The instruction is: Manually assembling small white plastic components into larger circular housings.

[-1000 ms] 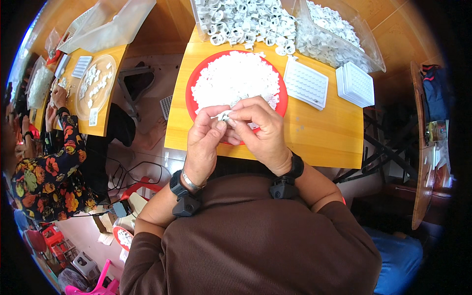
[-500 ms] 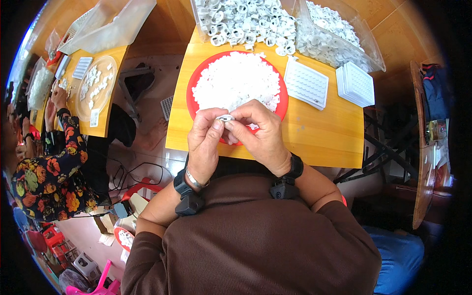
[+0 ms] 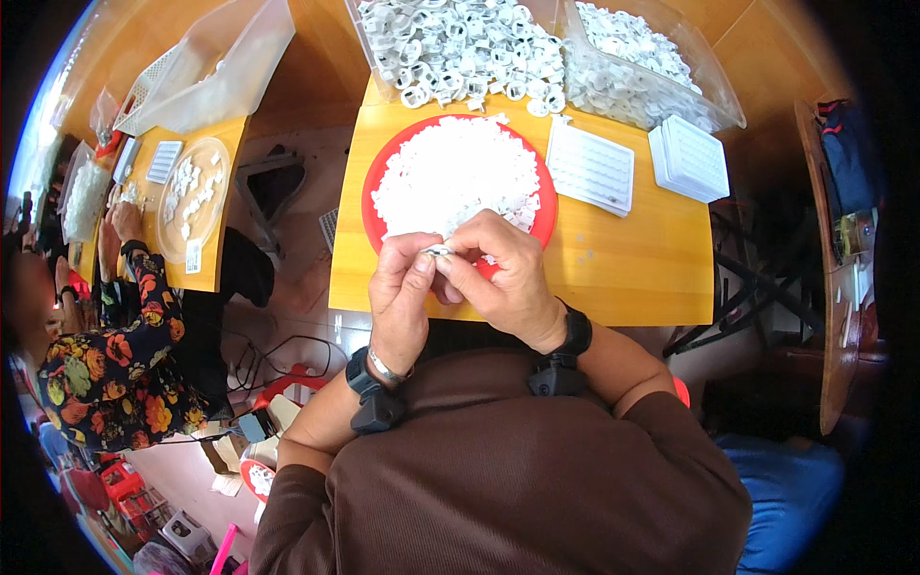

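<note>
A small round white plastic part [image 3: 438,251] with a dark slot is pinched between both my hands, over the near rim of a red tray. My left hand [image 3: 401,287] grips its left side with thumb and forefinger. On its right side, the thumb and fingertips of my right hand [image 3: 498,268] press against it. The round red tray [image 3: 548,196] holds a large heap of small white pieces [image 3: 450,177], partly hidden behind my fingers. Whether a second small piece sits in my fingertips, I cannot tell.
Clear bins of round white parts [image 3: 460,53] and smaller white pieces [image 3: 637,57] stand at the table's back. White moulded trays lie flat [image 3: 589,165] and stacked [image 3: 690,158] on the right. Another person's hand [image 3: 126,222] works at the left table [image 3: 206,276].
My view has shifted slightly, so table and tray sit a little differently in the picture. The round part, still in both hands, is now tilted more edge-on.
</note>
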Demonstrator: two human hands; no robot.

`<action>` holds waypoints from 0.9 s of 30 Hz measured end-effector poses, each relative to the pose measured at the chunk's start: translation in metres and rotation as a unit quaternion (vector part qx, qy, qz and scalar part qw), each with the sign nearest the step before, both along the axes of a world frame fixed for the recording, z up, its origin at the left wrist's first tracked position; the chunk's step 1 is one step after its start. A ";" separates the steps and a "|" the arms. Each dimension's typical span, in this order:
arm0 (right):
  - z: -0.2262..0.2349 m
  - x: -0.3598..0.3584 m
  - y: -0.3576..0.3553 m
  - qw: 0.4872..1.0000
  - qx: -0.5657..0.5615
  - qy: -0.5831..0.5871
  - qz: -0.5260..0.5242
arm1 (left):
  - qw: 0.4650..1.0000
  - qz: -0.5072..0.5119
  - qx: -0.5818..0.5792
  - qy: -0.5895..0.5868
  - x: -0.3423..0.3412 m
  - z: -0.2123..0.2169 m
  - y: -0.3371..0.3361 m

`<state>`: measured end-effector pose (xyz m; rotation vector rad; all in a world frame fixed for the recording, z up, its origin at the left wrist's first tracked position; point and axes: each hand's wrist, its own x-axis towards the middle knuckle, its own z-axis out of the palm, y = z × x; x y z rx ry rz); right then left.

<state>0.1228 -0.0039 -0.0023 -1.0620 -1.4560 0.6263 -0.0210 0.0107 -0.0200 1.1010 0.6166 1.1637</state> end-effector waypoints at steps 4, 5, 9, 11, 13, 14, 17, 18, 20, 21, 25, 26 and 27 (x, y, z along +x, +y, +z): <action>-0.001 0.001 0.001 1.000 0.004 -0.011 0.003 | 1.000 0.009 -0.028 -0.008 0.003 0.002 -0.001; -0.001 0.001 0.001 1.000 0.004 -0.009 0.004 | 1.000 0.008 -0.027 -0.008 0.003 0.003 0.000; -0.004 -0.004 0.002 1.000 0.011 -0.013 -0.013 | 0.995 -0.008 -0.084 -0.058 0.003 0.004 0.004; -0.003 -0.005 0.001 1.000 -0.004 0.000 -0.014 | 0.993 -0.012 -0.101 -0.065 0.003 0.005 0.005; -0.003 -0.004 0.001 1.000 -0.003 0.003 -0.009 | 0.991 -0.006 -0.112 -0.076 0.004 0.005 0.005; -0.003 -0.004 0.001 1.000 -0.003 0.004 -0.005 | 0.991 -0.006 -0.112 -0.075 0.004 0.006 0.004; -0.004 -0.003 0.002 0.999 0.035 -0.002 -0.011 | 0.991 -0.012 -0.115 -0.072 0.003 0.007 0.005; -0.004 -0.002 0.003 0.999 0.034 -0.002 -0.011 | 0.990 -0.016 -0.115 -0.077 0.003 0.006 0.005; -0.003 -0.001 0.004 0.998 0.048 -0.029 -0.011 | 0.990 -0.020 -0.114 -0.081 0.003 0.005 0.005; -0.003 -0.001 0.004 0.998 0.047 -0.029 -0.011 | 0.989 -0.018 -0.119 -0.080 0.003 0.005 0.005; -0.003 -0.001 0.003 0.999 0.030 -0.010 -0.011 | 0.990 -0.010 -0.117 -0.073 0.003 0.004 0.004; -0.003 -0.001 0.003 1.000 0.017 0.000 -0.007 | 0.990 -0.010 -0.117 -0.073 0.003 0.004 0.003; -0.002 -0.001 0.003 1.000 0.017 0.001 -0.007 | 0.992 -0.009 -0.107 -0.061 0.003 0.004 0.003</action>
